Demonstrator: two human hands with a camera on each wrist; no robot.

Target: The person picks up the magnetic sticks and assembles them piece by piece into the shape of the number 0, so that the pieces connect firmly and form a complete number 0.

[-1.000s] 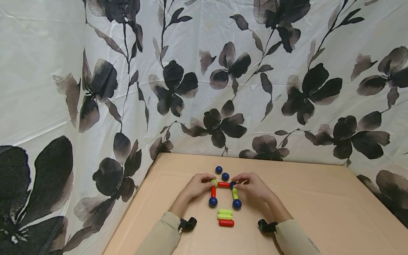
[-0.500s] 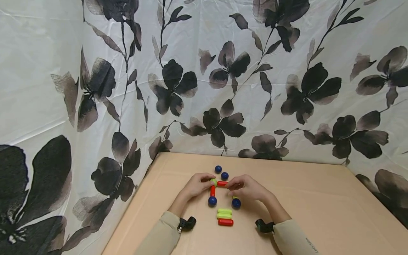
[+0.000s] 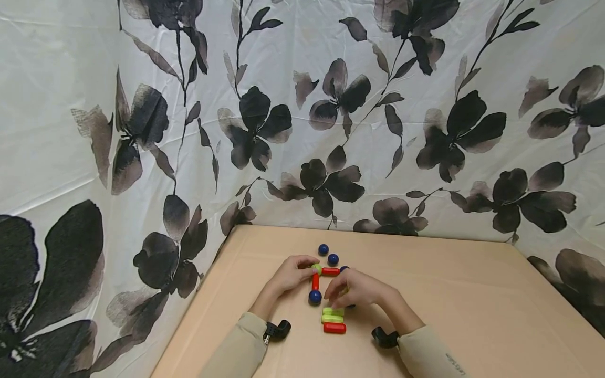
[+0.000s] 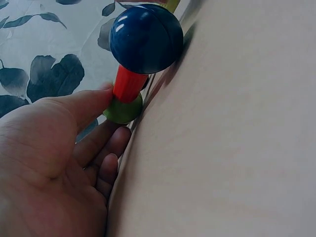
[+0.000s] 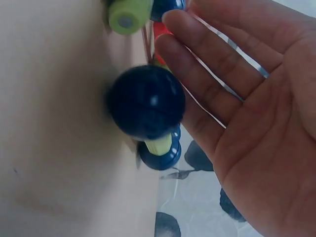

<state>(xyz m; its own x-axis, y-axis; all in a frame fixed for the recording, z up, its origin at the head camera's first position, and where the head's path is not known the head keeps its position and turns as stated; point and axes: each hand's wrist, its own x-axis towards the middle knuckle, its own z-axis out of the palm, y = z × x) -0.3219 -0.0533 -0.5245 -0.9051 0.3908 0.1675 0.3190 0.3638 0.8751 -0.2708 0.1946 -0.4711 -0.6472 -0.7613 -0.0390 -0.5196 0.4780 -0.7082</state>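
Observation:
My left hand [image 3: 292,274] pinches a green ball [image 4: 123,110] between thumb and fingers. From this ball a red rod [image 3: 315,282] runs toward me to a blue ball [image 3: 314,297], and another red rod [image 3: 330,271] runs right to a second blue ball [image 3: 344,269]. Fingers extended and apart, my right hand [image 3: 361,288] hovers with its fingertips right by the farther of two loose green rods [image 3: 333,318]. It mostly hides the frame's right side in the head view; in the right wrist view a near blue ball [image 5: 147,102] and a green rod [image 5: 159,145] show there.
A loose red rod [image 3: 334,328] lies on the near side of the green rods. Two loose blue balls [image 3: 323,249] sit beyond the frame on the tan tabletop [image 3: 454,294]. A flowered cloth [image 3: 283,131] hangs behind the table.
My right hand has let go of the blue ball at the frame's far right corner and moved toward me, to the loose green rods. The left hand keeps its pinch on the green ball.

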